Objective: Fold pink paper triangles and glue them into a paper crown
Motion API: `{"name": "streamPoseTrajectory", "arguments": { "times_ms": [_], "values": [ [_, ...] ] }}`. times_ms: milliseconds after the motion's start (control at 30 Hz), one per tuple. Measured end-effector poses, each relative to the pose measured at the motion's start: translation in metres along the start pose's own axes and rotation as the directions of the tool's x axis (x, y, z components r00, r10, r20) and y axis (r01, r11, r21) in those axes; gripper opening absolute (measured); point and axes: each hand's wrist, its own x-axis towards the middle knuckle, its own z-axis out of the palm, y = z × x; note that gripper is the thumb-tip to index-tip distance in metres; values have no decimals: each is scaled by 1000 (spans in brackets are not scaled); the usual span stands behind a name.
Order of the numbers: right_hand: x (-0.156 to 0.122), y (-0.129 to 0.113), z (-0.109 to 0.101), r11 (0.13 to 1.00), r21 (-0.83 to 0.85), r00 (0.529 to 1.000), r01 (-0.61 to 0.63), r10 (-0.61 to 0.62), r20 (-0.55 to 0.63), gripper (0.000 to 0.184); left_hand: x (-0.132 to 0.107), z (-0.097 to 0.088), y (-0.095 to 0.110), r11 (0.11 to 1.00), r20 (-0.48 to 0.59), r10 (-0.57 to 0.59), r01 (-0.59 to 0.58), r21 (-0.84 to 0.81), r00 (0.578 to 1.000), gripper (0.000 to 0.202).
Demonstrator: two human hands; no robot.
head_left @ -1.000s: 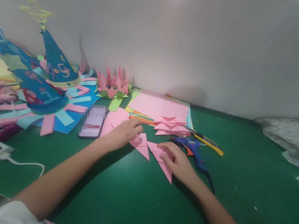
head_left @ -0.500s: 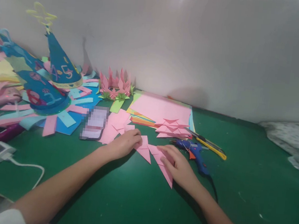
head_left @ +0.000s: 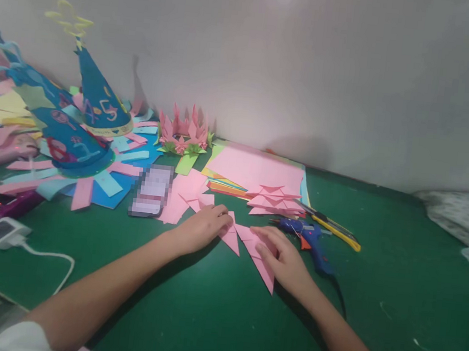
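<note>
Two pink folded paper pieces lie on the green table in front of me, their pointed ends toward me. My left hand (head_left: 201,229) rests on the left folded paper piece (head_left: 233,241), its fingers bent and together, covering the upper part. On the right folded paper piece (head_left: 257,256) is my right hand (head_left: 287,256), thumb and fingers closed over its right edge. The two pieces nearly meet at their upper corners. More pink folded pieces (head_left: 200,201) lie just behind my left hand. A pile of pink folded pieces (head_left: 273,202) sits beyond my right hand.
To the right lie a blue glue gun (head_left: 313,242) and a yellow utility knife (head_left: 339,234). Coloured paper sheets (head_left: 256,164) and a pink paper crown (head_left: 184,134) stand by the wall. At left are a phone (head_left: 152,190), blue cone hats (head_left: 100,94) and a white cable (head_left: 62,258).
My left hand has slid a little to the right, covering more of the left folded paper piece. My right hand stays on its piece. The whole view has shifted slightly.
</note>
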Motion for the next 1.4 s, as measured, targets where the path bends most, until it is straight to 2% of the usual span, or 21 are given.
{"name": "streamPoseTrajectory", "arguments": {
  "times_ms": [233,533,833,1100,1333,1400],
  "values": [
    [-3,0,2,998,-36,999,42,-42,-1,30,-3,2,-6,999,-2,16,-17,-50,1000,23],
    [-3,-3,2,999,-26,999,37,-38,-33,30,-3,0,-1,998,-7,37,-37,-45,999,34],
    [-3,-2,3,1000,3,998,21,-21,-66,30,-1,-2,0,999,-4,26,-26,-30,1000,18],
    [0,-9,3,998,53,1000,18,-18,11,28,-2,0,0,999,6,7,-7,-45,1000,18],
    [4,-10,6,999,-19,993,34,-31,110,29,-2,-6,1,998,24,37,-36,-54,999,25],
    [6,-11,8,998,-36,992,59,-54,116,28,-3,-10,3,995,20,48,-46,-83,999,18]
  ]
}}
